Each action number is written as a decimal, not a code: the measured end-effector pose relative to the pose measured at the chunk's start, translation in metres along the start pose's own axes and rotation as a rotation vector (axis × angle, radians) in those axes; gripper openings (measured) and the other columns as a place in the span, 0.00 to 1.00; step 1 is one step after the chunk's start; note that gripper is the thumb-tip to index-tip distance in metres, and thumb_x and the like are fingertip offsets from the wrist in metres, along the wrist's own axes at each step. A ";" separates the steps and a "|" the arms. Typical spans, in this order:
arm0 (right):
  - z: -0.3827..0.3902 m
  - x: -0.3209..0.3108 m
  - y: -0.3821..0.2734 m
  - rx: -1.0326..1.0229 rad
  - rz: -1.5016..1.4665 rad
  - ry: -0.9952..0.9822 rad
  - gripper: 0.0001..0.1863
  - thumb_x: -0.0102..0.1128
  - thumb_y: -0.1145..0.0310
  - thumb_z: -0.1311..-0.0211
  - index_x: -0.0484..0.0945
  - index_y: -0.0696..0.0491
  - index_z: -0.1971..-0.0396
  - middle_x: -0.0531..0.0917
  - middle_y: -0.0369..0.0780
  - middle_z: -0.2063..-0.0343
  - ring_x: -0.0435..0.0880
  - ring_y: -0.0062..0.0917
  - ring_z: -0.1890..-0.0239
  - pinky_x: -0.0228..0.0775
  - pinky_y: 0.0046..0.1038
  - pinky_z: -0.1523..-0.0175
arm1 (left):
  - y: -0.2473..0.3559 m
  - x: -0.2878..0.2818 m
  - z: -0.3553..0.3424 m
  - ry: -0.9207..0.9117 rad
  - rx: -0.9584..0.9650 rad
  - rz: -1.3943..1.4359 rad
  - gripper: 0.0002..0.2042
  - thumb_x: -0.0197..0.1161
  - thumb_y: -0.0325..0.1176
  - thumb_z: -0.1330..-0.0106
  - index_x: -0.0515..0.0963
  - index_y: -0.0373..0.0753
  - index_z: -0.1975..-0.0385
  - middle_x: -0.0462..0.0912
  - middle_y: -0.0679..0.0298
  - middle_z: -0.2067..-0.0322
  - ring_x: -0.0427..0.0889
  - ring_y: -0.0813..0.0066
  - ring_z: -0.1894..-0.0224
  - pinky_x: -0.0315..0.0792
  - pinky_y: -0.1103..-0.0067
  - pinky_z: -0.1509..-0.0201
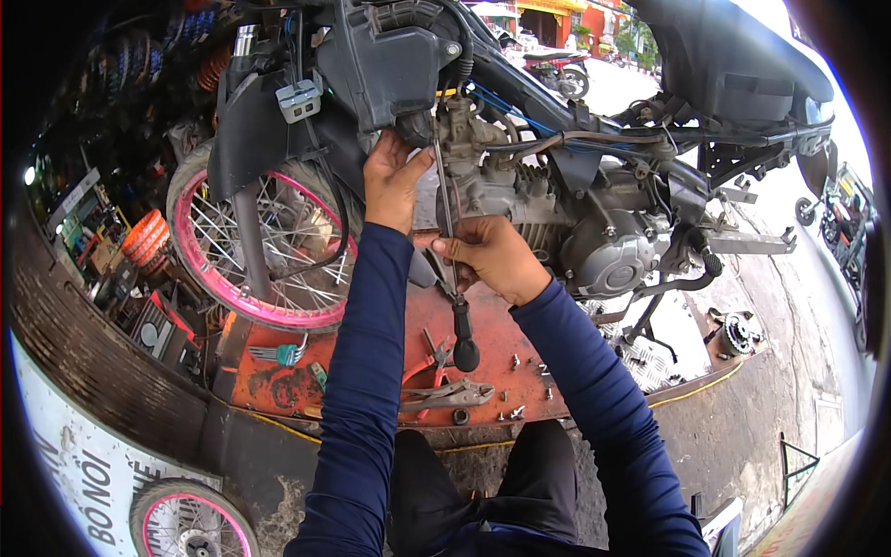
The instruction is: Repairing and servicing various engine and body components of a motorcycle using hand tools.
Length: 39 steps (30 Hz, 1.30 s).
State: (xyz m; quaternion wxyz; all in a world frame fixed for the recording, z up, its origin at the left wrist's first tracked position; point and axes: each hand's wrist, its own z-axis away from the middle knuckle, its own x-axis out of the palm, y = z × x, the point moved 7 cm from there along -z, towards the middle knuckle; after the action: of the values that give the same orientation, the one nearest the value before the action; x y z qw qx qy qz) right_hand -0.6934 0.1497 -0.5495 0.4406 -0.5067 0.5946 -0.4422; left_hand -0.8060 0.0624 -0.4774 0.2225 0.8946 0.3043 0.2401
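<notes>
1 black-handled screwdriver (462, 320) points steeply up beside the grey carburetor (460, 125).

Large dark capitals (99, 498) run sideways across a white board (70, 408), those by its right edge partly covered by a pink-rimmed wheel (198, 546). An oval emblem (622, 277) on the engine cover (603, 249) is too small to read.

The head-worn fisheye looks down and forward over both forearms (367, 334) — close in, facing a motorcycle's (608, 251) side.
</notes>
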 end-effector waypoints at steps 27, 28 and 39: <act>-0.002 0.007 -0.004 -0.055 -0.161 0.049 0.09 0.64 0.72 0.42 0.78 0.64 0.75 0.80 0.38 0.81 0.76 0.16 0.82 0.74 0.19 0.78 | 0.001 -0.005 -0.009 -0.076 0.022 -0.028 0.21 0.64 0.20 0.44 0.70 0.30 0.49 0.76 0.57 0.52 0.76 0.72 0.50 0.68 0.80 0.43; -0.001 0.010 -0.001 -0.123 -0.081 0.068 0.10 0.62 0.71 0.40 0.78 0.64 0.74 0.79 0.37 0.82 0.75 0.15 0.82 0.71 0.19 0.80 | 0.005 -0.004 -0.009 -0.108 0.042 -0.016 0.23 0.65 0.20 0.44 0.69 0.29 0.48 0.76 0.57 0.52 0.76 0.72 0.50 0.68 0.80 0.43; 0.074 0.022 0.170 -0.449 1.214 -0.281 0.10 0.54 0.72 0.48 0.77 0.54 0.65 0.77 0.42 0.66 0.78 0.37 0.60 0.73 0.34 0.57 | -0.011 -0.131 0.246 -0.475 -0.835 -0.891 0.09 0.61 0.27 0.41 0.80 0.32 0.62 0.83 0.56 0.68 0.82 0.70 0.64 0.73 0.77 0.58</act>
State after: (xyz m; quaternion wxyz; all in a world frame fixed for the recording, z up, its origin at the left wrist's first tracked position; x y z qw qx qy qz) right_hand -0.6595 0.1384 -0.7329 0.5685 -0.2140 0.7893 0.0898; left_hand -0.7633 -0.0773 -0.7149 0.6903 0.5501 0.4696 0.0185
